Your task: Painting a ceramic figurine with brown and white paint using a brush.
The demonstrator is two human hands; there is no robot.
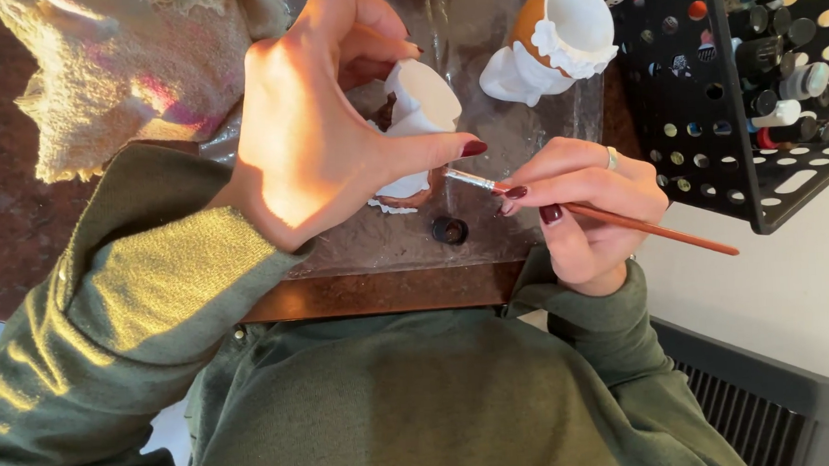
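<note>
the right hand [583, 205] pinches a thin brown paintbrush [612, 215], tip at the small white clay cup figure [422, 110]. the left hand [324, 124] is closed around that figure, holding it just over the plastic-covered tabletop [490, 229]. it looks mostly white with a little brown low down, so i think much painting is left. farther off stands a second white and orange clay cup [556, 41], half painted, beside a black rack of paint bottles [747, 83].

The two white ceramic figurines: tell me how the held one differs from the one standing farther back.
The held figurine is gripped in the left hand, tilted, while the far figurine stands free on the plastic-covered table. The held figurine's outside looks mostly white with brown low down; the far figurine's body is painted orange-brown. The paintbrush in the right hand points at the held one only. Both are hollow, with white insides.
</note>
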